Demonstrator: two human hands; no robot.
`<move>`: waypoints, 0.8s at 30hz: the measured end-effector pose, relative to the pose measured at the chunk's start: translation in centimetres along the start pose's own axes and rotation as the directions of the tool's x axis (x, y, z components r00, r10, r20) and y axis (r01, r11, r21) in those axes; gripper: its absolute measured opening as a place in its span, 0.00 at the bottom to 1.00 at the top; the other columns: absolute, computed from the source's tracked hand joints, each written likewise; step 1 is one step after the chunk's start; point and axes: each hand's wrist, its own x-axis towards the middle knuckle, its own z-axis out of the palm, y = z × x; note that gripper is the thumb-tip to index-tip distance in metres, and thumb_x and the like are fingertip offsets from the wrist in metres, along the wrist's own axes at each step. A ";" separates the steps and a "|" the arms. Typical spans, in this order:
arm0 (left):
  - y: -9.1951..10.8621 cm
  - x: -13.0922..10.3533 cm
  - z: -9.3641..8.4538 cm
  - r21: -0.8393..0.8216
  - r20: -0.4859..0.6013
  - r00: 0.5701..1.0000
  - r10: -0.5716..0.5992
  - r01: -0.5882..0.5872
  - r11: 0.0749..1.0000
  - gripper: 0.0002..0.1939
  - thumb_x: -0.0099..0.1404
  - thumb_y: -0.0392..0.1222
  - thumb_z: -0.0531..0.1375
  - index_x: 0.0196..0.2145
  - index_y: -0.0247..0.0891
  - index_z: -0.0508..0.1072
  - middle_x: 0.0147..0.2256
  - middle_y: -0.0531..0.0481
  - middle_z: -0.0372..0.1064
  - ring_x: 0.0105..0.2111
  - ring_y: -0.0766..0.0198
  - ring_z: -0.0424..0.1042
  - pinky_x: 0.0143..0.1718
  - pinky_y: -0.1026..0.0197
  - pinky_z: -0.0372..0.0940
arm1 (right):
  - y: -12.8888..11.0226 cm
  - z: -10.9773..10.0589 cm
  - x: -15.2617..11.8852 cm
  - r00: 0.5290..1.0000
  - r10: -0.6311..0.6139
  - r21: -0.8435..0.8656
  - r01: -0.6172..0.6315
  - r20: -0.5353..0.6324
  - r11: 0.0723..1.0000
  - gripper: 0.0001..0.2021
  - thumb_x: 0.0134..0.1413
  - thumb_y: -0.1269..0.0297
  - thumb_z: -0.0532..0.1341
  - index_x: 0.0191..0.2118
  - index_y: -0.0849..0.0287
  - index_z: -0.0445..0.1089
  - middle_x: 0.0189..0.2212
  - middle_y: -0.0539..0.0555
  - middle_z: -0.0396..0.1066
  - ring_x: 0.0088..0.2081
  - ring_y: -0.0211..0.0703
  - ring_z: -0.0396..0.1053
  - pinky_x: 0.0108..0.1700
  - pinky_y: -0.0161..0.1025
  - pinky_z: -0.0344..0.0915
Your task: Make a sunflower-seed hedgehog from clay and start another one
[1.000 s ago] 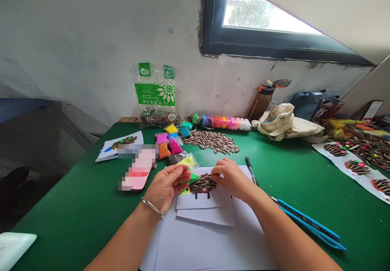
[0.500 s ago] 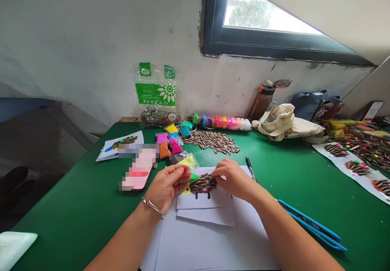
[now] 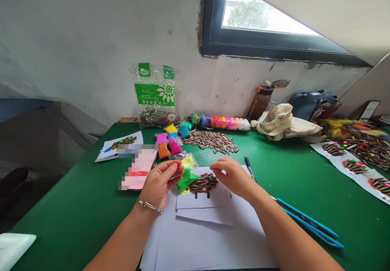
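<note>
My left hand (image 3: 160,180), a bracelet at its wrist, is raised left of the seed picture with thumb and forefinger pinched together; whatever is between them is too small to make out. Bright green clay (image 3: 186,179) in a wrapper shows just beyond its fingers. The hedgehog-like picture (image 3: 203,182), covered in striped sunflower seeds with small coloured dots, lies on folded white paper (image 3: 198,202). Just above the picture's right end hovers my right hand (image 3: 231,176), fingers curved and slightly apart, nothing visible in them.
Packets of coloured clay (image 3: 164,150) and a sunflower seed pile (image 3: 213,140) lie behind the paper. A phone (image 3: 141,169) is at the left, a black pen (image 3: 250,166) and blue tweezers (image 3: 309,222) at the right. Finished seed pictures (image 3: 355,165) rest farther right.
My right hand has lifted off the seed picture's back. My left hand has shifted a little left, uncovering more of the green clay. The phone screen now shows a clock.
</note>
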 end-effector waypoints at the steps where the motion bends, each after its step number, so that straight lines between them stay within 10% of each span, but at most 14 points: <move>1: 0.1 0.0 0.0 0.010 -0.006 1.000 0.024 -0.024 1.000 0.14 0.49 0.43 0.68 0.33 0.34 0.76 0.30 0.47 0.74 0.33 0.63 0.72 0.35 0.63 0.67 | -0.4 0.1 0.1 1.000 -0.002 -0.007 0.002 -0.002 1.000 0.12 0.56 0.72 0.54 0.33 0.56 0.75 0.26 0.52 0.70 0.32 0.40 0.63 0.35 0.35 0.56; 16: -0.6 0.7 -0.7 0.317 0.044 0.960 0.275 -0.275 0.908 0.13 0.54 0.47 0.63 0.35 0.36 0.76 0.33 0.45 0.75 0.37 0.56 0.73 0.40 0.58 0.67 | -3.5 3.7 4.9 0.987 0.089 -0.124 -0.072 0.135 0.990 0.11 0.51 0.69 0.53 0.23 0.60 0.70 0.20 0.48 0.64 0.24 0.33 0.56 0.25 0.32 0.45; 24: -2.1 0.7 -1.0 0.737 0.452 0.749 0.484 -0.619 0.271 0.12 0.59 0.39 0.58 0.41 0.42 0.76 0.43 0.44 0.72 0.46 0.51 0.66 0.52 0.51 0.57 | -3.6 2.8 8.8 0.989 0.082 -0.164 -0.061 0.124 0.985 0.14 0.54 0.66 0.52 0.25 0.60 0.72 0.21 0.49 0.67 0.25 0.34 0.58 0.26 0.32 0.48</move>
